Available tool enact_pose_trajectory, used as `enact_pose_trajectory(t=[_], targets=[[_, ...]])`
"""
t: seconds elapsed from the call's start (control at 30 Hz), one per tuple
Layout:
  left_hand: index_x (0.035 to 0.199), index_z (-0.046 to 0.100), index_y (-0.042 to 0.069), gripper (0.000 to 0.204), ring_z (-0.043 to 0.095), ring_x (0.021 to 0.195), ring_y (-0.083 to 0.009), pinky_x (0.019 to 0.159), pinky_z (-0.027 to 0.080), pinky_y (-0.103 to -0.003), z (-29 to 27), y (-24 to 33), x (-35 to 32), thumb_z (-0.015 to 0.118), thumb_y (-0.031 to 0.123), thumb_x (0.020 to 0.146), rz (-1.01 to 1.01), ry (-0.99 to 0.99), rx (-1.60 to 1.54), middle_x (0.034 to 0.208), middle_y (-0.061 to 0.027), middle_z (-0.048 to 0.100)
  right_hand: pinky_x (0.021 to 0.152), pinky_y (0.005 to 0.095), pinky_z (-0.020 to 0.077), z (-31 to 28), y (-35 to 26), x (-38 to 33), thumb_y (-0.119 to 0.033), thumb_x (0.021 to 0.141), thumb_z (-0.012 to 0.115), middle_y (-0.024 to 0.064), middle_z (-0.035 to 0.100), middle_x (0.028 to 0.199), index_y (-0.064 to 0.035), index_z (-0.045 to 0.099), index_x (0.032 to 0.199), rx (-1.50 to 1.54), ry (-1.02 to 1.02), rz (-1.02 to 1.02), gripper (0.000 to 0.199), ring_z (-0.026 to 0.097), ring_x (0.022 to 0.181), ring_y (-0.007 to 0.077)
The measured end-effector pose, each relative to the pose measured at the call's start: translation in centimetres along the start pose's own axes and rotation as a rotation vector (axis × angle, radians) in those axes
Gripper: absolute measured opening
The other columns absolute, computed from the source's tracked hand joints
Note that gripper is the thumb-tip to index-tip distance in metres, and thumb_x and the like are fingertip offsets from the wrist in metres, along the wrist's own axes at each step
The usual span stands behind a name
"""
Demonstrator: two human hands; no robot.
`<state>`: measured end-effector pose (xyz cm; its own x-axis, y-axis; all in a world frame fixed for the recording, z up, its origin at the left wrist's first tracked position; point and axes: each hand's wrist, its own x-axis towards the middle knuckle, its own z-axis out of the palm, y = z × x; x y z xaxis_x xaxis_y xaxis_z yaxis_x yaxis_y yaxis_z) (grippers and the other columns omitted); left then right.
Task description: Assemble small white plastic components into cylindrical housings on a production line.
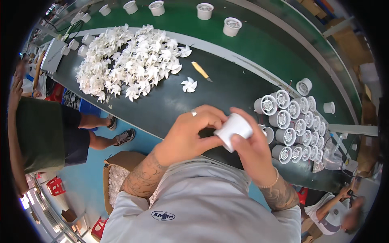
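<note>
In front of my body I hold a white round fan housing (pixel 234 128), tilted, between both hands. My left hand (pixel 190 131), with a ring on one finger, is closed with thumb and fingers at its left side. My right hand (pixel 257 152) grips it from the right, thumb across its wall and fingers behind. The housing's open end is turned out of sight, and my hands are slightly blurred. Beyond them on the dark table (pixel 158 111) lie a single white fan blade wheel (pixel 189 85) and a yellow-handled knife (pixel 201 71).
A big heap of white blade wheels (pixel 142 60) covers the table's far left. Rows of white fan housings (pixel 287 136) stand at right. More housings (pixel 232 26) sit on the green conveyor belt (pixel 259 48). A cardboard box (pixel 117 178) is on the floor; people stand left and right.
</note>
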<state>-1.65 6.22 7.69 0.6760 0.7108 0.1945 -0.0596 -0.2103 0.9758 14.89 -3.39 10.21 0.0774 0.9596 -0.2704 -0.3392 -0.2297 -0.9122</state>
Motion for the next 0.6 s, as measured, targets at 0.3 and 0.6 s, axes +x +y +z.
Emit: enact_pose_trajectory(t=[0.3, 0.6], targets=[[0.106, 0.063, 0.003, 0.031, 0.066, 0.088, -0.0296, 0.074, 0.055, -0.036, -0.4, -5.0, -2.0, 0.071, -0.001, 0.076, 0.233, 0.044, 0.673, 0.096, -0.0119, 0.066, 0.072, 0.0438, 0.0543, -2.8, -2.9, 5.5, -0.024, 0.079, 0.072, 0.0166, 0.053, 0.113, -0.0102, 0.054, 0.126, -1.278, -0.067, -0.315, 0.052, 0.064, 0.087, 0.0390], [0.102, 0.065, -0.002, 0.016, 0.067, 0.069, -0.0142, 0.063, 0.054, -0.025, -0.7, -7.3, -1.9, 0.066, -0.001, 0.086, -0.037, 0.299, 0.471, 0.082, -0.0105, 0.068, 0.088, 0.0476, 0.0518, -17.3, -4.5, 22.7, -0.008, 0.077, 0.066, 0.0272, 0.049, 0.124, -0.0108, 0.049, 0.129, -1.612, 0.406, -0.390, 0.054, 0.060, 0.103, 0.0460]])
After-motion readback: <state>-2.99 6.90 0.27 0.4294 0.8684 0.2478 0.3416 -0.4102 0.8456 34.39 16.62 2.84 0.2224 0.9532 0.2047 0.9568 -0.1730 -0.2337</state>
